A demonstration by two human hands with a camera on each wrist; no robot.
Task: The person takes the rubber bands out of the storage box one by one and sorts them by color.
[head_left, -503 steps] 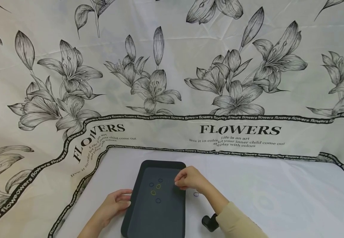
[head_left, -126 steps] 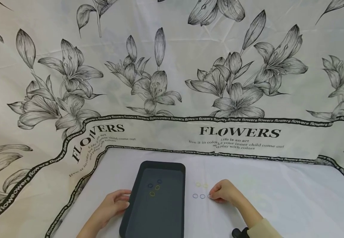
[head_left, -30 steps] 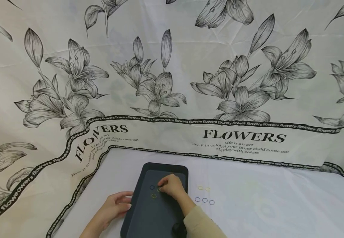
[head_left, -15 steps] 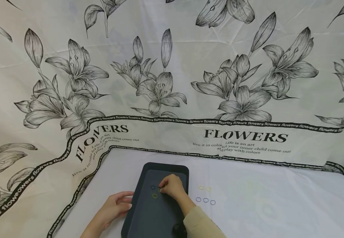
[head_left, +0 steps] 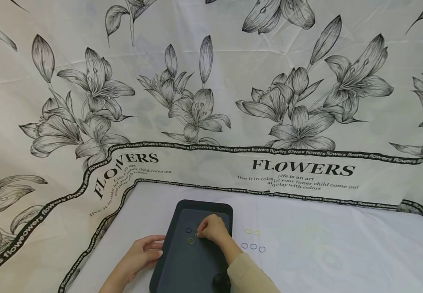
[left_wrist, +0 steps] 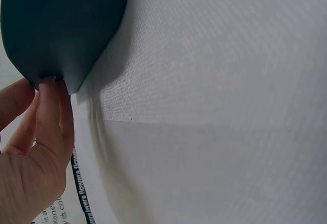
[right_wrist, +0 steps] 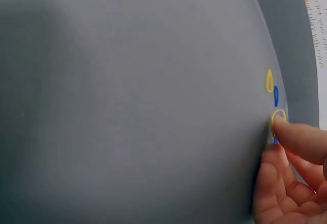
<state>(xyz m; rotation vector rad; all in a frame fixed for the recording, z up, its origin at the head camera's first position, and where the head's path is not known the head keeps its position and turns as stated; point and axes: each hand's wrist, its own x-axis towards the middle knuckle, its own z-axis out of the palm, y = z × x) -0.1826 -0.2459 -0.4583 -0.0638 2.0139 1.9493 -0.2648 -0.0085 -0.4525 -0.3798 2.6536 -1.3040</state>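
Observation:
My left hand [head_left: 142, 254] touches the left side of the dark tray [head_left: 171, 264] with its fingertips; the left wrist view shows them against the tray's outer wall. Over the upper part of the tray, my right hand [head_left: 213, 228] pinches a small thin yellow ring [right_wrist: 278, 113] between thumb and fingers. A bit of blue ring [right_wrist: 276, 141] shows just below the thumb, mostly hidden. Left of the right hand, a second yellow ring [head_left: 190, 241] and a blue ring [head_left: 188, 230] lie on the tray floor.
Right of the tray on the white tabletop [head_left: 306, 252], two yellow rings [head_left: 248, 231] lie in a row above three blue rings [head_left: 253, 246]. A black device [head_left: 220, 281] sits at the right wrist. Flower-printed cloth [head_left: 211, 101] hangs behind the table.
Earlier, the right hand was at the blue row on the table; it has since moved left into the tray. Rings went from tray to table. Over the last second both hands hardly move.

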